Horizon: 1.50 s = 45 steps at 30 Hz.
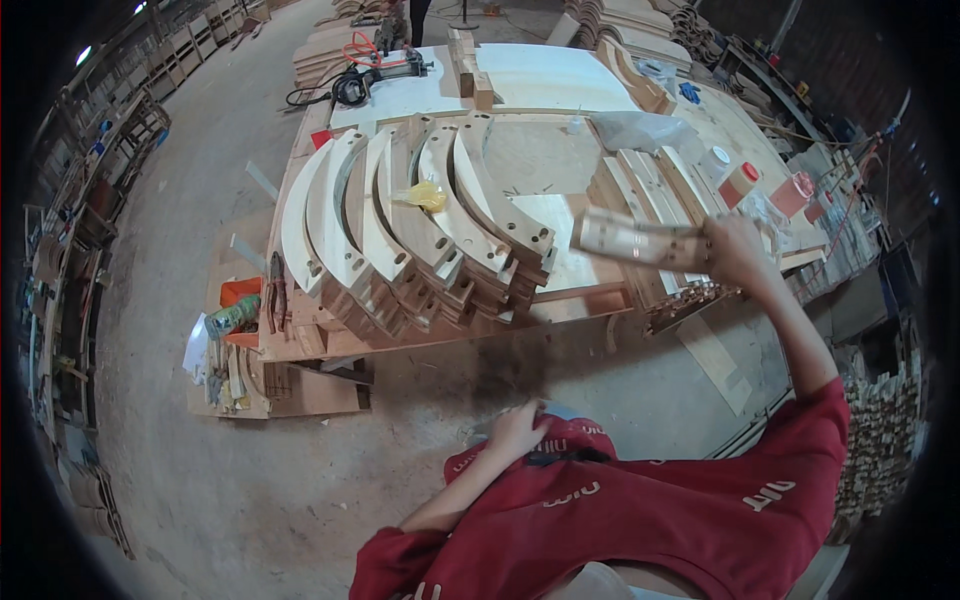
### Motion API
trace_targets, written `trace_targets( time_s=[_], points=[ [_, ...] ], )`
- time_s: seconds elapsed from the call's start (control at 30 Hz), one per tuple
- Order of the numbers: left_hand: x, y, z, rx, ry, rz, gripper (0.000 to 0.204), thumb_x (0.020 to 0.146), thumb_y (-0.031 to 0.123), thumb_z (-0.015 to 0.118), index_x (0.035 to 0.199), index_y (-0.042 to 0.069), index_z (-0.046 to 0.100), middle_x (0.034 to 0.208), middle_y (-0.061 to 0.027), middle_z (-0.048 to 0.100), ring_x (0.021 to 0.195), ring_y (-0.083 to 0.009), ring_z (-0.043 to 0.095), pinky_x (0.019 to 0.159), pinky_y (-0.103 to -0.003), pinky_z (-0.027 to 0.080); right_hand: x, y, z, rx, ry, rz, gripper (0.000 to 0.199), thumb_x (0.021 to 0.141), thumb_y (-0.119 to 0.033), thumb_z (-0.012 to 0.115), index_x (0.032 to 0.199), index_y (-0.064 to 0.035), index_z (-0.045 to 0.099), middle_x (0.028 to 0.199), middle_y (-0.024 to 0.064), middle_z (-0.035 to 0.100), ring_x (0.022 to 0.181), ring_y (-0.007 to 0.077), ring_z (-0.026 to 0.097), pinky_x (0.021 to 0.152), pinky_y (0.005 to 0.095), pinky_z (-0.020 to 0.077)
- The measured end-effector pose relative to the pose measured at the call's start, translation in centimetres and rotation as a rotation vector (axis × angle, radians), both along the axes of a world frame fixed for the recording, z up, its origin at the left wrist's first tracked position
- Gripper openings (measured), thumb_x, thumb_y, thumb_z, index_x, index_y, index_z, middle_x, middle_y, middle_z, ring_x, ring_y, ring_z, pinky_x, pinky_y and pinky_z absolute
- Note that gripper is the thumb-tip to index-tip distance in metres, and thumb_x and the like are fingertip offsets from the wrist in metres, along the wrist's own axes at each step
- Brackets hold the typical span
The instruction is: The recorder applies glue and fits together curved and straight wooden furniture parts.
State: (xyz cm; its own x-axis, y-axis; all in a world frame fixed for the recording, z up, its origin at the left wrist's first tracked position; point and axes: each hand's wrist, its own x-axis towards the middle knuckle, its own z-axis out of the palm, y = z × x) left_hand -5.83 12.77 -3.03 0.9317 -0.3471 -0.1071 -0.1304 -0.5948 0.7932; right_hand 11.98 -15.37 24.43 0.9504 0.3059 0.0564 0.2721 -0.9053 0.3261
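Note:
My right hand grips one end of a short wooden slat with small dark holes, holding it up above the bench's right part. Beneath it lies a stack of similar wooden slats. My left hand is drawn in against the front of my red shirt, its fingers curled; what they hold, if anything, is hidden. Left of the raised slat, curved wooden pieces with drilled holes are piled in several layers on the workbench. A yellow plastic bag rests on that pile.
A power tool with a black cord and red hose lies at the back left. Red-capped containers and a clear plastic bag sit at the right. Pliers hang at the left edge, above a low shelf.

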Motion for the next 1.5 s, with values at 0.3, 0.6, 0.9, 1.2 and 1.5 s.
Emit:
trace_targets(
  time_s=[0.3, 0.6, 0.9, 1.2, 1.5],
  points=[
    [-1.2, 7.8, -5.3, 0.148, 0.333, 0.402, 0.042, 0.081, 0.039, 0.055, 0.110, 0.009, 0.056, 0.092, -0.0170, 0.065, 0.089, -0.0338, 0.062, 0.080, -0.041, 0.047, 22.2, 5.2, -2.5, 0.167, 0.202, -0.123, 0.037, 0.053, -0.022, 0.072, 0.075, 0.0069, 0.064, 0.074, 0.0231, 0.063, 0.069, 0.0293, 0.064, 0.065, 0.0363, 0.0503],
    [-11.1, 8.7, -13.0, 0.169, 0.502, 1.342, 0.037, 0.079, 0.029, 0.059, 0.107, 0.005, 0.056, 0.089, -0.0173, 0.065, 0.085, -0.0334, 0.063, 0.075, -0.040, 0.048, 45.9, 17.4, -14.4, 0.768, 0.983, -0.209, 0.039, 0.062, -0.043, 0.078, 0.080, -0.0102, 0.068, 0.063, 0.0039, 0.056, 0.055, 0.0156, 0.053, 0.052, 0.0312, 0.0468],
    [-4.2, 4.3, -8.4, 0.464, 1.147, 1.066, 0.039, 0.083, 0.031, 0.056, 0.101, -0.003, 0.056, 0.092, -0.0187, 0.063, 0.087, -0.0306, 0.061, 0.076, -0.039, 0.048, 56.8, 33.3, -27.4, 1.177, 1.215, -0.115, 0.036, 0.067, -0.041, 0.073, 0.093, -0.0157, 0.066, 0.095, 0.0016, 0.061, 0.082, 0.0188, 0.055, 0.069, 0.0338, 0.0424],
    [-4.7, 6.2, -18.2, 0.352, 0.881, 1.312, 0.037, 0.084, 0.031, 0.055, 0.099, -0.003, 0.056, 0.089, -0.0172, 0.063, 0.084, -0.0286, 0.061, 0.075, -0.038, 0.048, 61.0, 34.3, -39.8, 1.310, 1.386, -0.150, 0.054, 0.069, -0.057, 0.066, 0.099, -0.0111, 0.063, 0.107, 0.0088, 0.061, 0.094, 0.0221, 0.058, 0.073, 0.0373, 0.0447],
    [-9.5, 9.0, -22.7, 0.273, 0.587, 1.260, 0.036, 0.085, 0.030, 0.054, 0.097, -0.003, 0.056, 0.086, -0.0157, 0.063, 0.081, -0.0266, 0.061, 0.073, -0.037, 0.048, 54.7, 29.0, -27.3, 0.674, 0.292, 0.346, 0.037, 0.067, -0.035, 0.060, 0.078, -0.0005, 0.065, 0.087, 0.0197, 0.064, 0.081, 0.0319, 0.062, 0.069, 0.0413, 0.0492]
  ],
)
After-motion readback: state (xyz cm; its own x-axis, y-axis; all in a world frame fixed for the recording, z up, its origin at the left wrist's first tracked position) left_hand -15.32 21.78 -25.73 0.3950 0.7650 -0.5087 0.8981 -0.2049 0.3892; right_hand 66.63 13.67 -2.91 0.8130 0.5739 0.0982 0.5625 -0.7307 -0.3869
